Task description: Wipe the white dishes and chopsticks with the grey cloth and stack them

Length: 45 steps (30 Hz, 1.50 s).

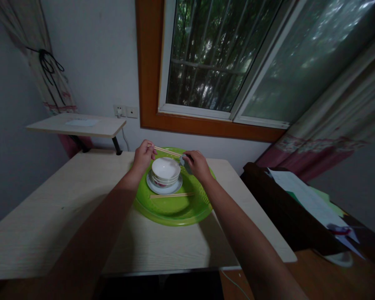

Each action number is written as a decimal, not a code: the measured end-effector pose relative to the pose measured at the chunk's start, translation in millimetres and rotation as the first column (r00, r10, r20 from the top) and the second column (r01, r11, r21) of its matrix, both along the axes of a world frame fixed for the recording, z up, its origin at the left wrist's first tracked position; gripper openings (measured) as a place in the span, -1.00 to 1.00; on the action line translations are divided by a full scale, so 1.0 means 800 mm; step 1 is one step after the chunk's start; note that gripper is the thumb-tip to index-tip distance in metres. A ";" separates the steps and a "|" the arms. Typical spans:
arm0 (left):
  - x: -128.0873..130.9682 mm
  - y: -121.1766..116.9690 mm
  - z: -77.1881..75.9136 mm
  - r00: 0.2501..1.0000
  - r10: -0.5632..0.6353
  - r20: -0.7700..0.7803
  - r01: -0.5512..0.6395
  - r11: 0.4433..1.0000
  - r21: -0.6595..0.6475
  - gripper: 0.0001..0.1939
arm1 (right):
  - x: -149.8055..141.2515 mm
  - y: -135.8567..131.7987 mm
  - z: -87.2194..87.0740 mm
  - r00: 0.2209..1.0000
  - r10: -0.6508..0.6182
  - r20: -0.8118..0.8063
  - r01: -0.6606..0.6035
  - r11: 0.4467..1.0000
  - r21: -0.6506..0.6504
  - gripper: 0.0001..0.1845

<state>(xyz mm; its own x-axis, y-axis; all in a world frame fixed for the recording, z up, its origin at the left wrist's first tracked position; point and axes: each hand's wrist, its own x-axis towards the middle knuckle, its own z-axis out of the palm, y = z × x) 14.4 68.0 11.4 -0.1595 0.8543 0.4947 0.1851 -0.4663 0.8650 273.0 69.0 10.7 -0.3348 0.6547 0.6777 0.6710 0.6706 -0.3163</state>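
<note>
My left hand (143,156) is closed on one end of a pair of light wooden chopsticks (166,150), held over the far side of a round green basin (175,218). Their other end reaches my right hand (198,163), whose fingers are closed on a small grey cloth (183,161). Whether the cloth wraps the chopstick tips is hard to see. Between my hands, white bowls (165,168) sit stacked on a white plate (164,191) in the basin. In front of the plate, more chopsticks (173,195) lie crosswise in the basin.
The basin stands on a pale wooden table (81,200). A small raised shelf (56,121) with a paper (82,122) on it stands at the back left. Behind are a wall and a window (218,58). Right of the table, papers (303,198) lie on a dark brown surface.
</note>
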 end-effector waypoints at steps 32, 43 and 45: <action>-0.012 0.001 0.007 0.951 0.307 0.033 -0.307 0.952 -0.007 -0.93 | 0.021 0.020 -0.011 0.914 -0.336 -0.226 0.330 0.942 -0.063 -0.75; -0.004 -0.002 0.003 0.993 0.088 -0.081 -0.089 0.996 -0.003 -0.88 | 0.022 0.014 -0.002 0.859 -0.356 -0.368 0.401 0.915 0.049 -0.74; -0.001 -0.003 0.004 0.995 0.024 -0.094 -0.024 1.000 -0.004 -0.88 | 0.021 0.012 0.000 0.850 -0.357 -0.388 0.407 0.912 0.052 -0.73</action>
<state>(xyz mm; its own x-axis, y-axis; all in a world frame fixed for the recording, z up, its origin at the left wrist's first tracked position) 13.5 65.4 14.6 -0.1332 0.8535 0.5038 0.2768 -0.4561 0.8458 289.6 78.9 10.8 0.2094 0.5792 0.7878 0.7369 0.4361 -0.5165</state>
